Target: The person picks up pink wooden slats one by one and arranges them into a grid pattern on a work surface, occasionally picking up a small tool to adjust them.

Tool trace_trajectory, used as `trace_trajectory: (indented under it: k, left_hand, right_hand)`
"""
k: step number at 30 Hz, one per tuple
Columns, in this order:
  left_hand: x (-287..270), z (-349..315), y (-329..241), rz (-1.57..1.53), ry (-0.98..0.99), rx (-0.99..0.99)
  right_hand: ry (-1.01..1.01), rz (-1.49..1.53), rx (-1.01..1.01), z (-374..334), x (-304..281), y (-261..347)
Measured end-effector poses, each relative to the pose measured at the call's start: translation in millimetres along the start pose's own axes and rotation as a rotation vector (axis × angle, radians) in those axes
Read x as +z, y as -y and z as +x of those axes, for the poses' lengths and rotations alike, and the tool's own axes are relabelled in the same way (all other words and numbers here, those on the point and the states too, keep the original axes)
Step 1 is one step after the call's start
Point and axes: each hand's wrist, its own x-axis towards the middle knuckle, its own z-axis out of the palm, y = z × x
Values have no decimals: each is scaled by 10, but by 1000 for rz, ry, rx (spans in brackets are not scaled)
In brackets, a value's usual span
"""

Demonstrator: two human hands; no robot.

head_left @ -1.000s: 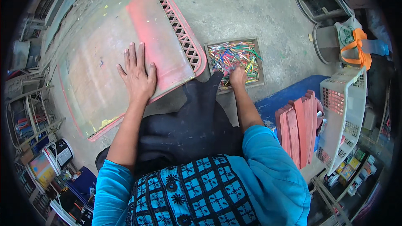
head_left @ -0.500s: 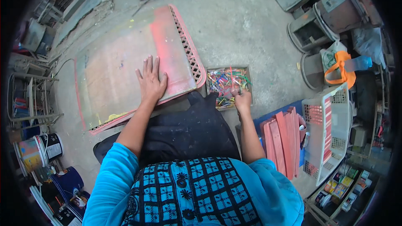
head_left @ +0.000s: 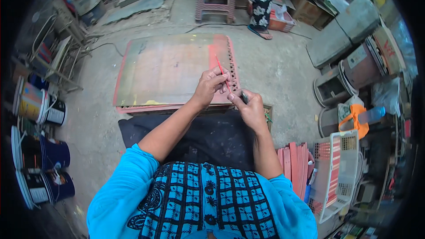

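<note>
Concrete floor [head_left: 287, 73] spreads all round in the head view, a pink stool [head_left: 201, 6] up at the top, another person's patterned trouser leg [head_left: 260, 6] beside it. Down low, a pink lattice-edged bench [head_left: 133, 110] carries a broad, paint-smudged board [head_left: 172, 66]. And now to the hands!

Up in the air, over the board's near right corner, is the thin red stick [head_left: 219, 64], tilted, its upper end leaning left. The left hand [head_left: 211, 86] has it in a fingertip grip, thumb against fingers, pinched around the middle. Just below comes the right hand [head_left: 252, 108], its grip curled around a small dark object [head_left: 244, 97], thumb right by the stick's lower end.

How will it handle? Light as anything, I'd judge, fairly stiff since it stands straight, perhaps smooth enough to roll between the fingertips, and slim enough to snap under a hard bend. Best hold: close to whichever end is being worked, pinching gently.

Now the trouble spots! Fingers cover the stick's middle, and whether the right thumb touches its lower end, I cannot tell. Most of the dark object hides in the palm, its kind unclear. A shallow box [head_left: 271, 119] peeks out behind the right hand, contents mostly blocked.
</note>
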Motion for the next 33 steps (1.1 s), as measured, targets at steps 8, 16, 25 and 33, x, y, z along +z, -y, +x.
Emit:
trace_trajectory:
  k: [8, 16, 25, 33]
  left_hand:
    - [-161, -428, -188, -74, -123, 67]
    - [-216, -1027, -222, 1310, -252, 457]
    - [-593, -1168, -174, 1548, -134, 130]
    - [-3146, -1180, -296, 1757, -973, -114]
  right_hand:
    - [-74, 207, 10, -165, 335, 58]
    - [80, -209, -66, -303, 386, 177]
    - [127, -201, -138, -256, 534, 127]
    - [54, -803, 145, 791, 425, -859]
